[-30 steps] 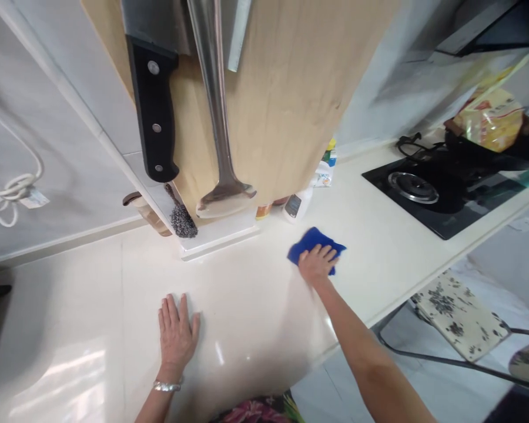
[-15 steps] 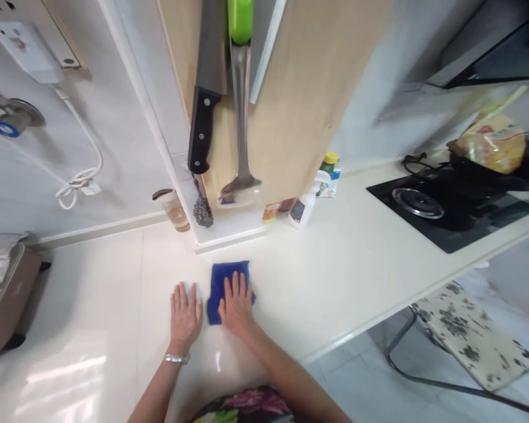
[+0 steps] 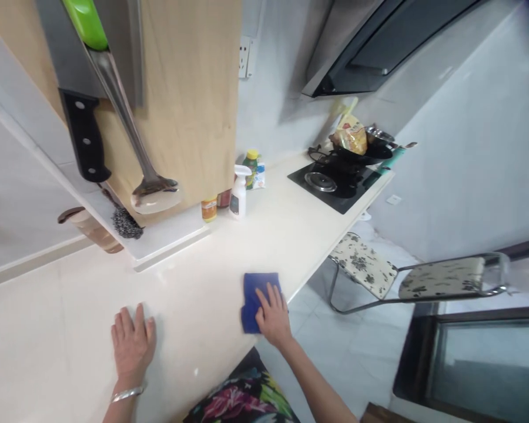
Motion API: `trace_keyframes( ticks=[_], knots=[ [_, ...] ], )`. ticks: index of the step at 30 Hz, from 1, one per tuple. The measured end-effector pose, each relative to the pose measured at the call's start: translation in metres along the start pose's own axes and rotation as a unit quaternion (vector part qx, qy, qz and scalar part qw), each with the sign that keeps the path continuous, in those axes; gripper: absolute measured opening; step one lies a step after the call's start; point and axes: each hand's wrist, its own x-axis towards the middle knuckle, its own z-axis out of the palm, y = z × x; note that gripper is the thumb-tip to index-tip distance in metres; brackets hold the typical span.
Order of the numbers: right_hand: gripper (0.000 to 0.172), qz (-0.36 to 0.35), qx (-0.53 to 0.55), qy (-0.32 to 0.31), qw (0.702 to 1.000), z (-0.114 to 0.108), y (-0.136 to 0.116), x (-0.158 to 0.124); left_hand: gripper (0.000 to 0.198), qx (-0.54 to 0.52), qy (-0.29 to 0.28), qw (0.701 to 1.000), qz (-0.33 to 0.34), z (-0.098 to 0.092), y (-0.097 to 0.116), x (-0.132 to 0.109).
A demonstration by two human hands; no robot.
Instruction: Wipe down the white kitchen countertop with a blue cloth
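Observation:
My right hand (image 3: 272, 317) presses flat on a blue cloth (image 3: 252, 296) near the front edge of the cream countertop (image 3: 194, 282). Its fingers lie stretched over the cloth. My left hand (image 3: 132, 345) rests palm down on the counter to the left, fingers apart, holding nothing. A silver bracelet (image 3: 127, 393) circles that wrist.
A cleaver (image 3: 77, 126), a green-handled ladle (image 3: 127, 141) and a steel scourer (image 3: 126, 222) hang at a wooden panel. A jar (image 3: 92, 228), a spray bottle (image 3: 238, 194) and small bottles stand behind. A black hob (image 3: 335, 182) with a wok lies far right. A floral chair (image 3: 379, 273) stands beside the counter.
My right hand slid the blue cloth from the far right of the counter toward my left hand, then back to the front edge. The view swung right. My left hand stayed flat.

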Motion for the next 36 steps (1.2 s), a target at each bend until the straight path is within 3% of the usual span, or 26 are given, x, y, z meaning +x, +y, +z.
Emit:
trace_keyframes(
  ticks=[5, 10, 18, 23, 27, 31, 36],
  knots=[
    [0.056, 0.113, -0.086, 0.008, 0.990, -0.003, 0.081, 0.038, 0.062, 0.015, -0.031, 0.999, -0.025, 0.000, 0.002, 0.004],
    [0.057, 0.206, -0.124, -0.003, 0.971, -0.002, 0.147, 0.088, 0.067, 0.052, -0.088, 0.991, -0.081, 0.002, 0.008, 0.016],
    [0.058, 0.271, -0.110, 0.037, 0.955, 0.009, 0.209, 0.171, 0.079, 0.104, -0.048, 0.977, -0.180, 0.014, 0.045, 0.030],
    [0.060, 0.309, -0.083, 0.079, 0.944, 0.021, 0.223, 0.229, 0.079, 0.123, -0.023, 0.980, -0.154, 0.014, 0.052, 0.031],
    [0.062, 0.335, -0.044, 0.011, 0.941, 0.032, 0.220, 0.286, 0.084, 0.142, -0.031, 0.976, -0.164, 0.016, 0.048, 0.031],
    [0.063, 0.313, -0.030, -0.019, 0.949, 0.047, 0.201, 0.344, 0.085, 0.148, -0.053, 0.967, -0.199, 0.020, 0.044, 0.029],
    [0.062, 0.234, -0.027, -0.048, 0.971, 0.065, 0.158, 0.407, 0.082, 0.150, -0.070, 0.962, -0.218, 0.023, 0.038, 0.026]
  ],
)
